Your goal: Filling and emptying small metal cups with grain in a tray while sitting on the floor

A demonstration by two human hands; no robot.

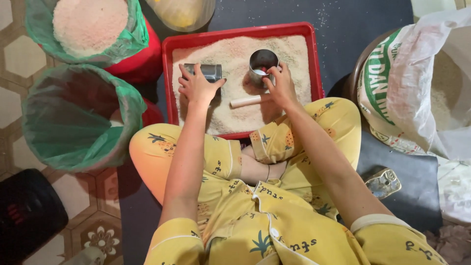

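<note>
Left hand [197, 87] grips metal cup [205, 71] lying on rice in red tray [169, 73]; right hand [280, 84] holds rim of upright handled scoop [262, 65]; nearest green-lined bucket [73, 115] looks nearly empty, scooping barely begun

Tiled floor [14, 54], beige hexagon pattern with brown borders, flower motif tile [102, 239] lower left. Dark mat [353, 29] covers the middle and right. Two green-lined bins [73, 118] at left, upper one full of grain. White woven sack [417, 83] at right, open. Black object [27, 211] bottom left corner. Warm indoor light, soft shadows.
</note>
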